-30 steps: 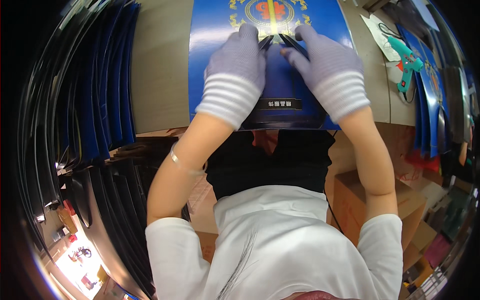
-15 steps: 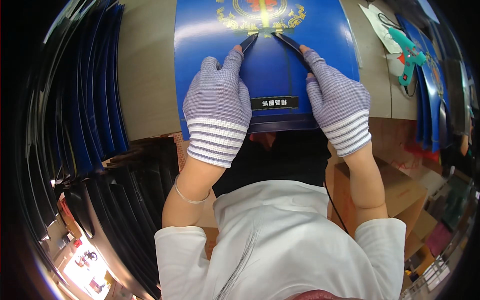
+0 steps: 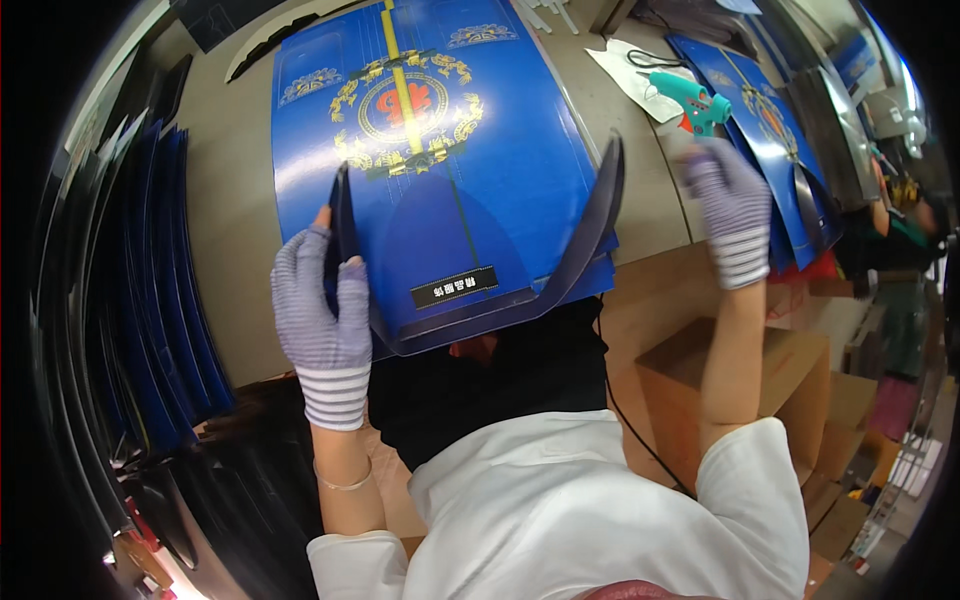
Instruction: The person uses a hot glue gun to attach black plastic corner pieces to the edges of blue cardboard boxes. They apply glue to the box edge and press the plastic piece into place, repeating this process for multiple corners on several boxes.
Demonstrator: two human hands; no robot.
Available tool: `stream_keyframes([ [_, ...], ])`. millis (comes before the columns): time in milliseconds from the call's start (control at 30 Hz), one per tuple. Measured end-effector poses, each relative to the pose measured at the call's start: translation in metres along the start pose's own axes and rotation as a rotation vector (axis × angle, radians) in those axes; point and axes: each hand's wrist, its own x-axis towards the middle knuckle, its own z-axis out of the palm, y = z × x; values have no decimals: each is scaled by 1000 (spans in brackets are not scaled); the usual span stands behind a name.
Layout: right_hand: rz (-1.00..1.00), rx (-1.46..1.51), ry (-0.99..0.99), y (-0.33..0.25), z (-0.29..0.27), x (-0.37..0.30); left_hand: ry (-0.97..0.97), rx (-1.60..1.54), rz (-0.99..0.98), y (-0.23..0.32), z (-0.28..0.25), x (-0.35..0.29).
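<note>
Between our left thumb and fingertips: the left arm (image 3: 342,215) of a dark navy U-shaped edge strip (image 3: 465,322) running along the near edge of a glossy blue cardboard panel (image 3: 520,170) with a gold-and-red emblem. Left hand (image 3: 322,310) pinches it, thumb inside, fingertips outside. Panel lies to the right of those fingers, on the grey tabletop (image 3: 645,190).

Status, our read: partway. Done: black rectangular label (image 3: 454,287) sits near the panel's close edge, right of our left thumb; strip follows that edge. Outstanding: both sides. Left arm stands up in our pinch, tip over the panel; we can't tell if it touches. Right arm (image 3: 592,235) stands up unheld between our two hands, touching neither. Neither side looks fixed down.

Right hand (image 3: 732,195) is blurred, just below the teal glue gun (image 3: 685,97); we can't tell if its fingers are spread, pressed together or touching the tool.

Outboard of our left fingers: upright row of blue panels (image 3: 165,300). Right of our right fingers: another emblem-printed blue panel (image 3: 770,115), finish too unclear to judge.
</note>
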Motion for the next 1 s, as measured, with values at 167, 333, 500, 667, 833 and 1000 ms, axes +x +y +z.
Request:
stream_keyframes([
  [167,26,-98,76,89,-18,55,114,-168,-102,0,9,-8],
  [333,-49,56,12,98,10,90,159,-171,-50,-10,1,-11],
  [500,-104,289,-223,-9,-25,54,142,-264,-155,-5,-4,-13],
  [667,-786,178,-612,-119,52,10,200,-274,-121,-9,2,-20],
  [833,-667,3,-803,-139,84,-10,201,-248,-107,-5,4,-14],
  [1000,-824,-27,-681,-137,91,-8,227,-188,-35,-10,6,-17],
])
